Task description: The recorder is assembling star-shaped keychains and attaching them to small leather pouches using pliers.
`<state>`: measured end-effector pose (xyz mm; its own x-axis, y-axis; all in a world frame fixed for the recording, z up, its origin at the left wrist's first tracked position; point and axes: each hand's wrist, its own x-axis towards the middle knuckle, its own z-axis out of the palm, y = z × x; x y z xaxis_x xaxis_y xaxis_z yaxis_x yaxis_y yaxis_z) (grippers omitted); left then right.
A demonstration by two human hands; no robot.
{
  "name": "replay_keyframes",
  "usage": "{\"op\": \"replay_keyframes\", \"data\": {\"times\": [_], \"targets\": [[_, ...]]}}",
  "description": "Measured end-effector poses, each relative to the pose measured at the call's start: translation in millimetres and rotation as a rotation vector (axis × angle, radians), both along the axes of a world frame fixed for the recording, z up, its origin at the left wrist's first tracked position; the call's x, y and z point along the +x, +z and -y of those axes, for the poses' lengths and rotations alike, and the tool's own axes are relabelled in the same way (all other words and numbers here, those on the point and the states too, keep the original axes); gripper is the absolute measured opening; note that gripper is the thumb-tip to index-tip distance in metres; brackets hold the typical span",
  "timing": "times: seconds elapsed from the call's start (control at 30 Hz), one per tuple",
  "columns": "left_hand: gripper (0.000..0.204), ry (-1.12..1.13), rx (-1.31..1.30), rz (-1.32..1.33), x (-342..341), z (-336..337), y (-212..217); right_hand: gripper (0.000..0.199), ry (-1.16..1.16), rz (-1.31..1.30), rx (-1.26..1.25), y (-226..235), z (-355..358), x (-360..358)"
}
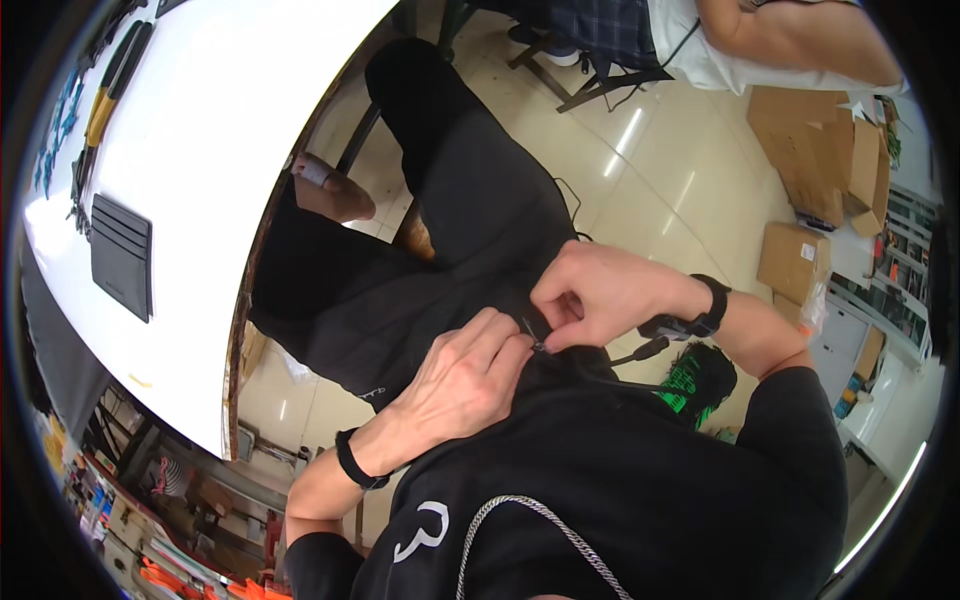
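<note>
Over my lap, both hands meet at a small dark piece with thin wire-like ends [536, 338], too small to name. My left hand [470, 368] is closed, with its thumb and fingertips pinched at the left side of the piece. From the other side, my right hand [605, 292] comes in, its thumb and forefinger pinched at the same piece. A black cable with a thick connector [650, 350] lies just below my right wrist. Black trousers [480, 190] and a black shirt form the dark ground behind the fingers.
A white table [230, 90] stands at my left, bearing a black card holder [122, 257] and yellow-and-black pliers [112, 85]. Cardboard boxes [800, 140] are stacked on the right. Another person's arm [800, 45] shows at the top right, beside a stool.
</note>
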<state>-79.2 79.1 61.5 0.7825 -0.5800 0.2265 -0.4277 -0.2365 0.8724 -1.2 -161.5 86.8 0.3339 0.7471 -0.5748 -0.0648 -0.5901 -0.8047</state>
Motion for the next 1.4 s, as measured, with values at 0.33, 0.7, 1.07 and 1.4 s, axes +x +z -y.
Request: {"op": "replay_keyframes", "data": {"times": [0.33, 0.7, 1.07, 1.4], "targets": [[0.021, -0.016, 0.056, 0.033, -3.8, -6.8, -3.2, 0.023, -0.139, -0.155, 0.212, -12.2, 8.4, 11.8], [0.02, -0.054, 0.168, 0.096, -2.8, -10.3, 0.5, 0.013, 0.345, 0.585, 0.335, -2.3, 10.3, 11.9], [0.031, -0.023, 0.083, -0.185, 13.1, -36.0, -2.4, 0.036, -0.343, 0.589, 0.174, 1.9, 62.5, -7.5], [0.065, 0.165, 0.41, -0.715, -38.1, -104.1, 38.0, 0.072, -0.086, 0.219, 0.05, -19.1, 8.4, -2.0]]}}
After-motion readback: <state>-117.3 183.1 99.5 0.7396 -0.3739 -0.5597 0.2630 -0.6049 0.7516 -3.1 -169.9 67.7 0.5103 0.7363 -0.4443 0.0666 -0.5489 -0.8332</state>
